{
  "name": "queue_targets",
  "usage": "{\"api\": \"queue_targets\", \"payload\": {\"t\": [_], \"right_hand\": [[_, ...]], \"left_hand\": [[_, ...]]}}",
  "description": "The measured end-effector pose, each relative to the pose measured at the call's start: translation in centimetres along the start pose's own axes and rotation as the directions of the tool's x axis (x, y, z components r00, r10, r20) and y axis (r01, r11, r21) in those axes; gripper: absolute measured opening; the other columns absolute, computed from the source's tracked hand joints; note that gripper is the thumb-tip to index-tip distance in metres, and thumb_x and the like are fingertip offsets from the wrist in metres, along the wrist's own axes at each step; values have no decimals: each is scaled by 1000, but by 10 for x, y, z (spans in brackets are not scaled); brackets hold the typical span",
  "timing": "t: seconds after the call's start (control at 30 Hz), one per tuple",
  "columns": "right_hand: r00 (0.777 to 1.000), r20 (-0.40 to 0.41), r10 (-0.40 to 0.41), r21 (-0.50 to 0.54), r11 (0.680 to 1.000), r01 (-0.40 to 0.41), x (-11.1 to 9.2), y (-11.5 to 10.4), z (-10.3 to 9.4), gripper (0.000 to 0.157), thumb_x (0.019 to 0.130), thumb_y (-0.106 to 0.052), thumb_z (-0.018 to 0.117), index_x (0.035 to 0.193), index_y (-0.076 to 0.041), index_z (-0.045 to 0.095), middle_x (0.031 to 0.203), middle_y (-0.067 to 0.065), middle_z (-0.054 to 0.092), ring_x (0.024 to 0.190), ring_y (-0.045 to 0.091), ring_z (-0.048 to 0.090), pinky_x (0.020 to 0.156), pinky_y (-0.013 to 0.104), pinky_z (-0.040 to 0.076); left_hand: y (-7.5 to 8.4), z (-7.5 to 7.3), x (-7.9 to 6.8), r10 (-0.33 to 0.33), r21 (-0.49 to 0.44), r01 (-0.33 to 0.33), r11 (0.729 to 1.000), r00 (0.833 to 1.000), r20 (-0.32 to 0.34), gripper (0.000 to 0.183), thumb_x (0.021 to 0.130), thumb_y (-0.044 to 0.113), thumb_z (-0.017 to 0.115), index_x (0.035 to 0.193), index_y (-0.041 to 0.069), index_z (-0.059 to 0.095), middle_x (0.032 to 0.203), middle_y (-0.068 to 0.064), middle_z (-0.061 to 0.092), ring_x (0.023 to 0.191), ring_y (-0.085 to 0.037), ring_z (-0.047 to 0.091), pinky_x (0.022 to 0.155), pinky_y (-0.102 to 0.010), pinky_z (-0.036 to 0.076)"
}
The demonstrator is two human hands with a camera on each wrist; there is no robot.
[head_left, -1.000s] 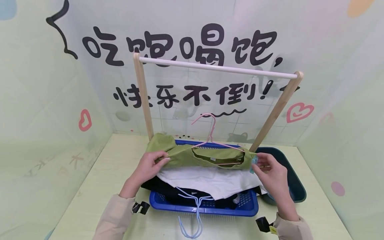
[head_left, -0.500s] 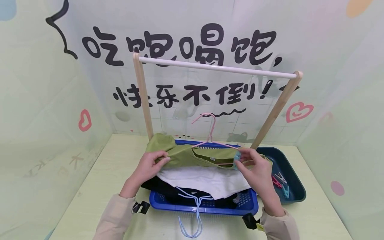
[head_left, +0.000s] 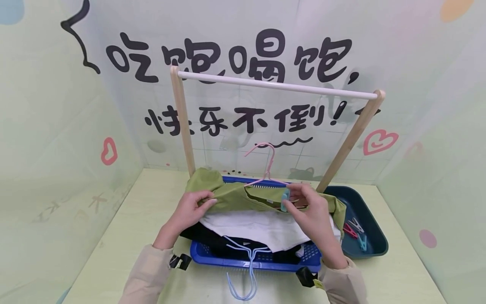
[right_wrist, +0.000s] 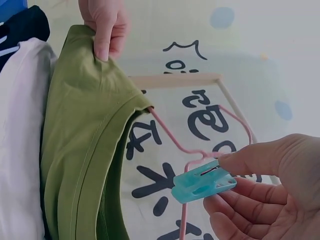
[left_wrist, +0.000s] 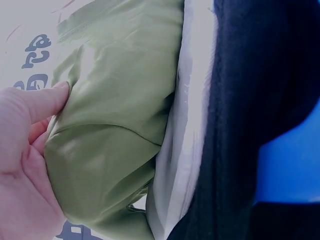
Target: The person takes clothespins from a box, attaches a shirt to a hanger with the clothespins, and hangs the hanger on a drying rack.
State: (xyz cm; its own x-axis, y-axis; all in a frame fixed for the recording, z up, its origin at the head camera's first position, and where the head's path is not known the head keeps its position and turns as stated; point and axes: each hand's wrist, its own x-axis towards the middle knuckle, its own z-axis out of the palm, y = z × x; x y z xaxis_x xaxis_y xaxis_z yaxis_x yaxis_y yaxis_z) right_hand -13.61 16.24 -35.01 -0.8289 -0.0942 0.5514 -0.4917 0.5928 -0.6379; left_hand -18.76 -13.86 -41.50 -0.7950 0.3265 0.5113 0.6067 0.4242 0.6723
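My left hand pinches the left shoulder of an olive-green shirt between thumb and fingers. A pink hanger sits inside the shirt, its hook rising out of the neck opening. Between thumb and fingertips, my right hand holds a light-blue clothespin, close to the neckline and the hanger's right arm. In the right wrist view the clothespin overlaps the pink wire. Beneath the green shirt lie a white garment and a black one.
The clothes lie over a blue basket, with light-blue hangers hooked over its front. A dark green tub at right holds several clothespins. Behind, a wooden rack with a white bar stands near the printed wall.
My right hand has moved left with the clothespin, from the shirt's right shoulder to the neckline, uncovering the clothespins in the tub. My left hand has kept its place on the shirt.
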Motion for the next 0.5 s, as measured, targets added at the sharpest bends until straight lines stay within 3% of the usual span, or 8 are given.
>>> {"api": "queue_targets", "payload": {"t": [0.5], "right_hand": [[995, 75, -59, 134, 990, 49, 11, -20, 28, 33, 76, 6, 73, 107, 1, 62, 91, 8, 67, 79, 19, 64, 65, 28, 54]], "left_hand": [[1, 0, 0, -1, 1, 1, 1000, 1000, -2, 5, 83, 0, 67, 80, 3, 67, 65, 4, 55, 53, -1, 39, 48, -21, 37]]}}
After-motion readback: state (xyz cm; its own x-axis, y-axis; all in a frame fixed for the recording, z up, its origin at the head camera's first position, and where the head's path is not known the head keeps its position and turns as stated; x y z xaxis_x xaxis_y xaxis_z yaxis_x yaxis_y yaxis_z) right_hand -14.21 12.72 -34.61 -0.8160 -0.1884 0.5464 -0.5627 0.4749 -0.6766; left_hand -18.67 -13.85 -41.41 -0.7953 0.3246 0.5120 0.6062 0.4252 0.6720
